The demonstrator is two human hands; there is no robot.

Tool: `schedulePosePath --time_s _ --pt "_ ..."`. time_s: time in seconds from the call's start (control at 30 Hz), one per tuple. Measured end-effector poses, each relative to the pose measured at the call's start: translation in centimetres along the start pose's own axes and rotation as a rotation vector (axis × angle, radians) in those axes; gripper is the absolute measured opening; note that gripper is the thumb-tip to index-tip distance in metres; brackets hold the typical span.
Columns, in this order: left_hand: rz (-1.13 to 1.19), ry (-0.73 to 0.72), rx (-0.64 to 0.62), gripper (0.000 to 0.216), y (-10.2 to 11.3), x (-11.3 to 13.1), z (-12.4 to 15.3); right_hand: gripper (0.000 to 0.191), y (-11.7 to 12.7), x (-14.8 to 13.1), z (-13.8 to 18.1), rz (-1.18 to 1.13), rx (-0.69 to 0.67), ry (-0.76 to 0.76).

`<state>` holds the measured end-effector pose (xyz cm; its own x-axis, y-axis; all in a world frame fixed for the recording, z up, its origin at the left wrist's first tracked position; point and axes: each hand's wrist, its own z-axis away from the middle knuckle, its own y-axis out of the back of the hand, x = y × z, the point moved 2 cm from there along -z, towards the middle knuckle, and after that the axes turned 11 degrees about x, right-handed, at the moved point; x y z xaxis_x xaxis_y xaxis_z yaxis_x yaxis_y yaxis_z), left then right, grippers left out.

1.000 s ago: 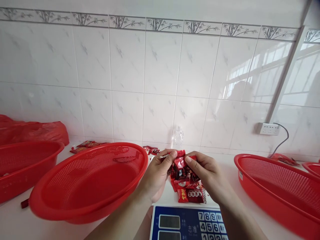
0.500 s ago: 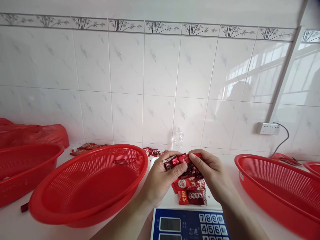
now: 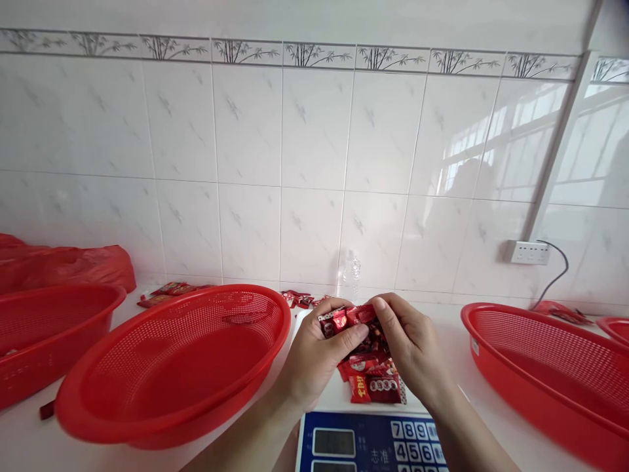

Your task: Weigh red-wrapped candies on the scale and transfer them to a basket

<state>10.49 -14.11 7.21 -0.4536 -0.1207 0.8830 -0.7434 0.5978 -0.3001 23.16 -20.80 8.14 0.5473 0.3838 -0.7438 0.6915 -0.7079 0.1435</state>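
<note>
Above a digital weighing scale point(image 3: 376, 442), both hands hold a bunch of small red snack packets point(image 3: 354, 317). My left hand point(image 3: 319, 354) is closed round the left side of the bunch, its thumb across the front. My right hand point(image 3: 405, 337) pinches the upper right of the bunch between thumb and fingers. Some packets in the grip are hidden behind the fingers. Below the hands, more red packets point(image 3: 378, 388) lie on the white scale pan point(image 3: 327, 398), one with yellow lettering facing up.
A large red plastic basket point(image 3: 171, 429) stands at left, another red basket point(image 3: 59, 357) beyond it. On the right is a third red basket point(image 3: 540, 387). A clear bottle point(image 3: 351, 269) stands by the tiled wall, near loose packets point(image 3: 297, 299). A red plastic bag point(image 3: 73, 265) lies back left.
My right hand has shifted slightly at the top of the bunch, and the held packets have tilted and bunched a little. The packets on the scale pan look unmoved.
</note>
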Motion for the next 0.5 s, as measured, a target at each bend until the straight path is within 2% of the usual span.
schedulePosePath --time_s 0.23,0.33,0.5 --pt "-0.029 -0.044 0.032 0.022 0.19 -0.21 -0.23 0.038 -0.43 -0.14 0.08 0.055 0.005 0.056" --pt "-0.092 -0.097 0.060 0.017 0.36 -0.07 -0.17 0.035 -0.68 -0.06 0.06 -0.084 -0.046 -0.015" --pt "-0.080 -0.147 0.070 0.013 0.54 0.37 -0.06 0.031 -0.60 0.46 -0.20 -0.402 -0.225 -0.197"
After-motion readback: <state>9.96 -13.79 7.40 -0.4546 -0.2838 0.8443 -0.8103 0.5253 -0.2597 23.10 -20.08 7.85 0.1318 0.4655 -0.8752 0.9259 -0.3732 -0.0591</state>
